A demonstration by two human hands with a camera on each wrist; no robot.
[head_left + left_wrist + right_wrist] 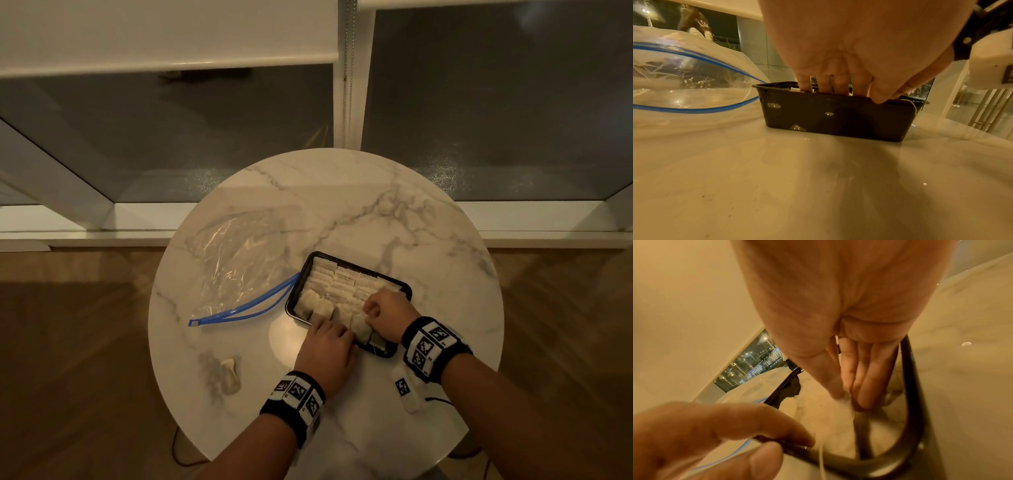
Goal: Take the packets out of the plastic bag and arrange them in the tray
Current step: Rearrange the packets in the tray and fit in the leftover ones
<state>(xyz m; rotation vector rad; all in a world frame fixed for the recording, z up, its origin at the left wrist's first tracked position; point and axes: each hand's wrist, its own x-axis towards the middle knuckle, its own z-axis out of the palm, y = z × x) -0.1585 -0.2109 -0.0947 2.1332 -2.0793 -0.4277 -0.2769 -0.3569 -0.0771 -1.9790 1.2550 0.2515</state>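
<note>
A black tray [294,297] holding rows of white packets [342,284] sits on the round marble table [428,240]. My left hand [329,337] grips the tray's near rim; in the left wrist view the left hand [853,95] has its fingers inside the tray [838,116] and its thumb outside. My right hand [371,313] reaches into the tray's near right corner. In the right wrist view the right hand [847,400] pinches a white packet [828,417] between thumb and fingers. The clear zip bag [236,260] lies open to the left, looking empty.
One loose white packet [230,375] lies on the table near its front left edge. The bag's blue zipper [239,308] almost touches the tray's left side. A window and sill stand behind the table, with wooden floor all around it.
</note>
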